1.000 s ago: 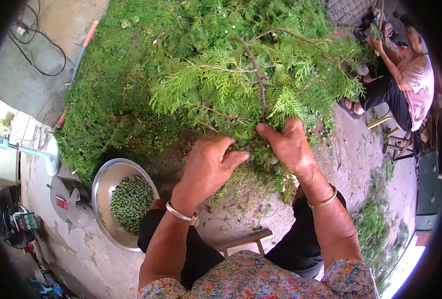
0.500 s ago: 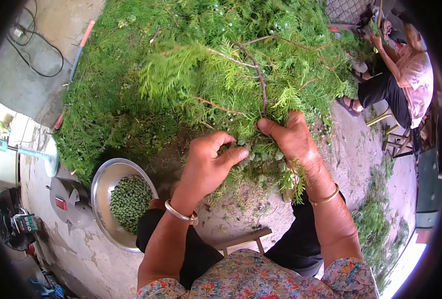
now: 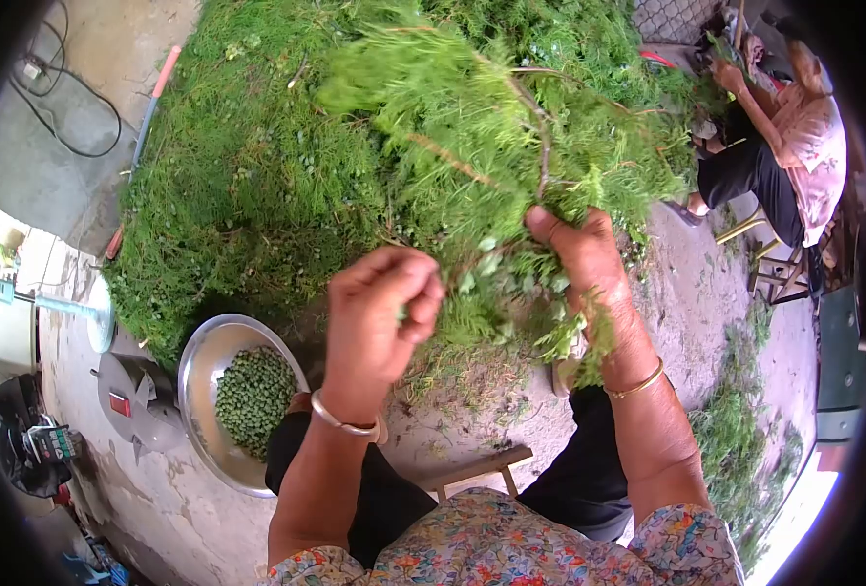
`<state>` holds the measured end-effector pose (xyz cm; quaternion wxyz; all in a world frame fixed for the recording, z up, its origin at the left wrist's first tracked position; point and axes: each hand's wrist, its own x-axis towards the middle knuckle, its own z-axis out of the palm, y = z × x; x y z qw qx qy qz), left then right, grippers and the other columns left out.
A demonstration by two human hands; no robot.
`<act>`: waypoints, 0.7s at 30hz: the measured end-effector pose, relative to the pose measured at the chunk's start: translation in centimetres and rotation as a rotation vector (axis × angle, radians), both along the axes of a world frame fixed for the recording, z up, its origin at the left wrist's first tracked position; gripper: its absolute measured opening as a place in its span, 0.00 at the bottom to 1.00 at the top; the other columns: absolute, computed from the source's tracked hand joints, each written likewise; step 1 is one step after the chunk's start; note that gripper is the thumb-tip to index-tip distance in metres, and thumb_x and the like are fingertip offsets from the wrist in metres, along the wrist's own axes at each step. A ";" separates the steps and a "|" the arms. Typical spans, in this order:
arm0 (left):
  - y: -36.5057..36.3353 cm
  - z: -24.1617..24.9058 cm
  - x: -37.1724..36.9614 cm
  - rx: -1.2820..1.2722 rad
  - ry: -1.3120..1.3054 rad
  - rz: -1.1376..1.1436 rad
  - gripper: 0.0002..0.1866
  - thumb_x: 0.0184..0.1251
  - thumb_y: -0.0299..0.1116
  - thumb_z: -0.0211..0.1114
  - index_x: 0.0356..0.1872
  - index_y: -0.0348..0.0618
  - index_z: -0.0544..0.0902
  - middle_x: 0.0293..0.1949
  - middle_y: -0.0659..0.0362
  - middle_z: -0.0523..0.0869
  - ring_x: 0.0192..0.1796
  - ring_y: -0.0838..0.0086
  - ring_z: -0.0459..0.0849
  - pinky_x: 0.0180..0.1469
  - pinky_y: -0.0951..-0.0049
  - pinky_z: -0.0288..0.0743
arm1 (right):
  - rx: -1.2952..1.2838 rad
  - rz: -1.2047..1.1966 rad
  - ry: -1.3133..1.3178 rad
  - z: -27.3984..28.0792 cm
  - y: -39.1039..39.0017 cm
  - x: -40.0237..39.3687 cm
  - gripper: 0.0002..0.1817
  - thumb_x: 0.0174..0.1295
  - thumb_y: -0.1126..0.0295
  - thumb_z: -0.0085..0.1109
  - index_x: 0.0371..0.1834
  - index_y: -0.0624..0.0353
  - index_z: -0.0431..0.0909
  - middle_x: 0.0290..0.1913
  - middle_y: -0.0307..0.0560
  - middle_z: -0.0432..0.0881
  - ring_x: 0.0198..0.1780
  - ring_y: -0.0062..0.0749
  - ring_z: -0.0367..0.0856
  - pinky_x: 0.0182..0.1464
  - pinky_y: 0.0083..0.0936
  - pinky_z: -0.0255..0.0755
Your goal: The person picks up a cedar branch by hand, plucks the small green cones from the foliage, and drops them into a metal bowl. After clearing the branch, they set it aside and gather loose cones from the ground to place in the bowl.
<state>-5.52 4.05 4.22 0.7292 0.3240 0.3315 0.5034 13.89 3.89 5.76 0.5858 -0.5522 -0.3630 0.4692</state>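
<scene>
My right hand (image 3: 586, 254) is closed round the brown stem of a leafy evergreen branch (image 3: 542, 146), which looks like arborvitae. Its green sprays spread up and to the left, blurred by motion. Pale green seed cones (image 3: 488, 264) hang among the leaves beside that hand. Fingers curled in, my left hand (image 3: 384, 308) is apart from the branch, to its lower left. A small bit of green shows inside the fist, probably a seed cone. At lower left, a metal bowl (image 3: 198, 425) holds a heap of green seed cones (image 3: 255, 400).
A large pile of cut branches (image 3: 228, 186) covers the ground ahead. To the right, another person (image 3: 804, 156) sits on a stool, holding greenery. A long-handled tool (image 3: 164, 78) lies left of the pile, and a pale blue fan (image 3: 96, 311) stands near the bowl.
My left hand has pulled away from the branch toward the lower left, its fingers curling in. My right hand has shifted slightly right with the branch, which is swinging.
</scene>
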 end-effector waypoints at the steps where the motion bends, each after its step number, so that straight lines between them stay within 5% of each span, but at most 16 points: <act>1: 0.4 0.1 -0.9 -0.005 -0.040 0.033 0.04 0.61 0.25 0.59 0.34 0.35 0.80 0.25 0.57 0.81 0.19 0.82 0.72 0.15 0.85 0.60 | 0.009 -0.078 0.043 0.4 0.0 0.3 0.05 0.56 0.75 0.61 0.33 0.66 0.81 0.30 0.41 0.83 0.29 0.21 0.76 0.35 0.23 0.71; 8: 0.4 1.3 -2.4 0.061 -0.058 0.057 0.05 0.60 0.26 0.60 0.33 0.35 0.79 0.26 0.55 0.80 0.19 0.82 0.69 0.16 0.87 0.63 | -0.080 -0.014 -0.169 -0.1 0.1 1.8 0.06 0.57 0.75 0.61 0.35 0.65 0.81 0.31 0.41 0.83 0.30 0.20 0.76 0.36 0.23 0.72; 11: 0.2 1.2 -1.6 0.206 0.350 0.117 0.02 0.55 0.22 0.64 0.28 0.33 0.82 0.20 0.60 0.80 0.18 0.87 0.69 0.17 0.87 0.58 | -0.072 -0.004 -0.128 1.1 -0.6 0.8 0.07 0.57 0.75 0.60 0.37 0.66 0.81 0.32 0.41 0.83 0.31 0.20 0.76 0.36 0.24 0.72; 14: 0.0 1.0 -0.6 0.503 0.813 0.096 0.06 0.56 0.27 0.67 0.28 0.34 0.83 0.19 0.64 0.79 0.21 0.87 0.70 0.22 0.83 0.63 | -0.006 0.067 -0.043 -0.1 -0.4 0.4 0.08 0.58 0.75 0.60 0.39 0.66 0.80 0.33 0.41 0.83 0.32 0.21 0.76 0.36 0.23 0.72; 21: -0.2 1.1 -0.6 0.185 0.640 -0.058 0.07 0.59 0.29 0.65 0.28 0.34 0.81 0.17 0.67 0.74 0.16 0.88 0.64 0.17 0.86 0.55 | -0.056 0.106 -0.147 -0.6 -0.1 0.3 0.07 0.58 0.75 0.59 0.36 0.67 0.80 0.29 0.39 0.82 0.29 0.17 0.73 0.34 0.22 0.71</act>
